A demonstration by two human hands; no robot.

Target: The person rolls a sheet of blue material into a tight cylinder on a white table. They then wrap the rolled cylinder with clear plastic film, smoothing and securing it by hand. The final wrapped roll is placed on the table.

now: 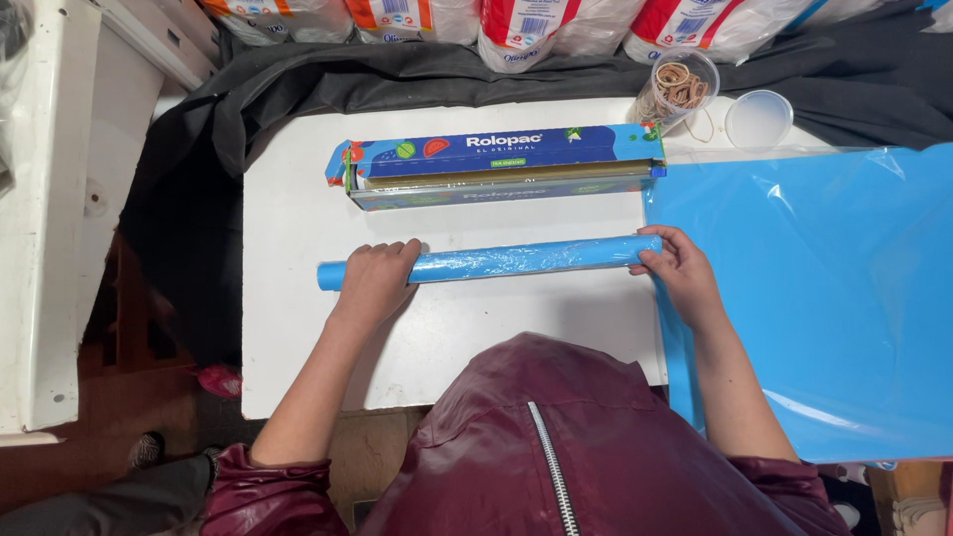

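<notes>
White table (298,347): blue roll (526,260) under left hand (375,281) fingers, right hand (680,270) gripping end.

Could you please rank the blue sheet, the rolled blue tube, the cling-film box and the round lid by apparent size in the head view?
1. Flat blue plastic sheet
2. Long blue cardboard cling-film box
3. Rolled blue tube, about as long but thinner
4. Round clear plastic lid

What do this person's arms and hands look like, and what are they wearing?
Both hands are bare: the left hand and right hand show no gloves, rings or watch. The forearms are uncovered, with the sleeves pushed up towards the elbows. The sleeves belong to a shiny dark red jacket with a silver zip down its middle.
</notes>
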